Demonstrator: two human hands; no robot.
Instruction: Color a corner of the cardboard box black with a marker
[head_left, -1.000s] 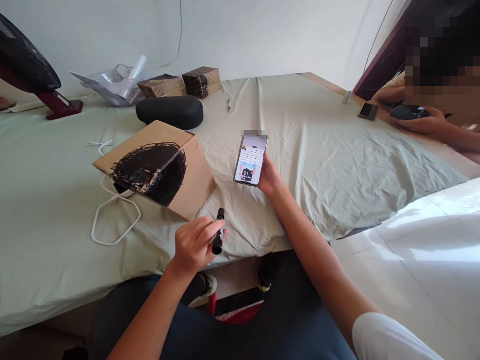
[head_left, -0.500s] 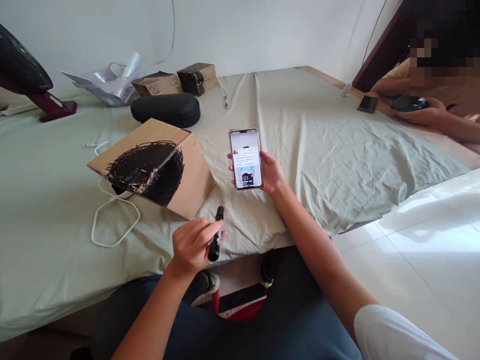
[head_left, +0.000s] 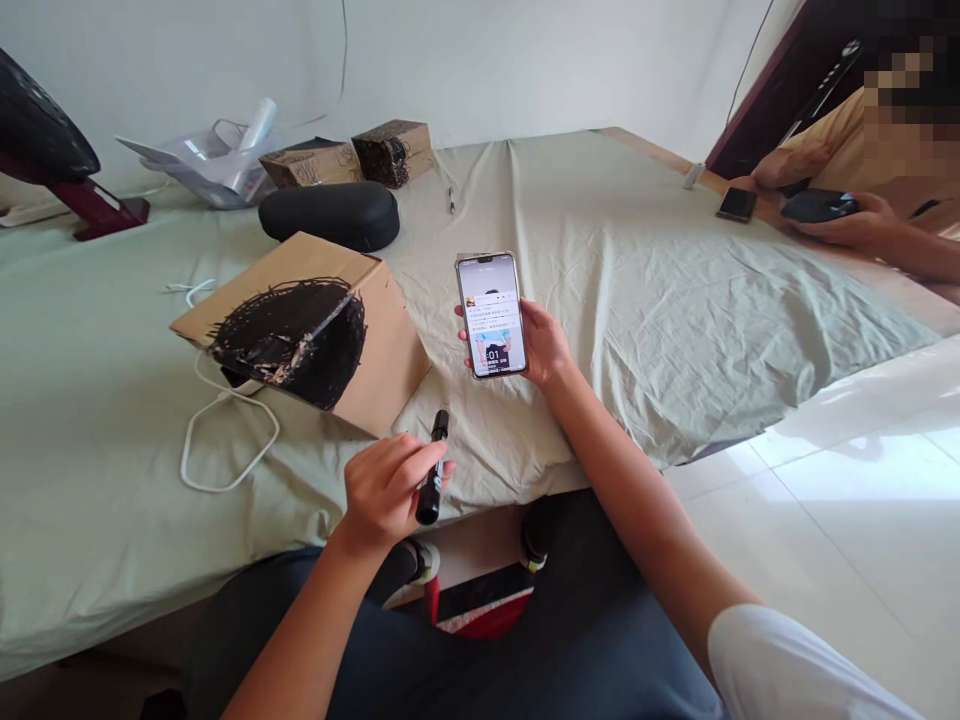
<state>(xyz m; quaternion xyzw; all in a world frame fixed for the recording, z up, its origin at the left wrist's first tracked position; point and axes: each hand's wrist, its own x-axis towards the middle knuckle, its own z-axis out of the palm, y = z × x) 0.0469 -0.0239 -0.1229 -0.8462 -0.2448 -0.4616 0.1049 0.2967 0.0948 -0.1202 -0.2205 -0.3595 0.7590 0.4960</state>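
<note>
Between the thumb and fingers of my left hand point(head_left: 391, 485) is a black marker pen point(head_left: 433, 468), held upright at a slight tilt near the front edge of the cloth. My right hand point(head_left: 546, 343) is wrapped round a smartphone point(head_left: 492, 315), whose lit screen faces me and shows a lock screen with notifications. Left of the phone, on the cloth, sits a cardboard box point(head_left: 390, 345) with a large black scribbled patch point(head_left: 289, 335) across one corner. A white cable point(head_left: 227, 488) lies partly behind and beside that box.
A green cloth point(head_left: 637, 300) covers the table. Behind the box are a black case point(head_left: 330, 218), two smaller cardboard boxes point(head_left: 391, 153) and a clear plastic basket point(head_left: 214, 165). A dark red stand point(head_left: 112, 212) is at far left. At right, a person's hand point(head_left: 874, 225) holds a dark object near another phone point(head_left: 737, 205).
My hands stay almost still, still holding the marker and the phone. The view has shifted slightly. At right, the other person's head and upper body have shifted a little to the right.
</note>
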